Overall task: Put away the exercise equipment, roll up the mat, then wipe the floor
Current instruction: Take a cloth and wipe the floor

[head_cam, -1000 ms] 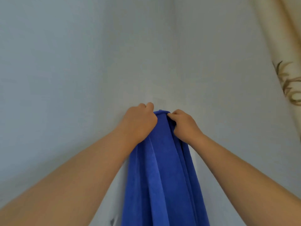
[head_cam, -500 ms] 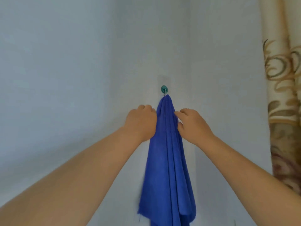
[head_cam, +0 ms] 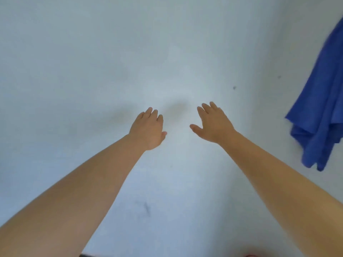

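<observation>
Both of our hands reach out before a pale blue-grey wall [head_cam: 92,62], empty: our left hand [head_cam: 148,129] at 9 o'clock of our right hand [head_cam: 213,124], fingers loosely extended, holding nothing. Well apart, at 3 o'clock, the blue towel [head_cam: 323,108] hangs in folds against the wall.

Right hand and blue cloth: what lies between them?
Head view: only bare pale wall separates the right hand from the hanging blue cloth.
</observation>
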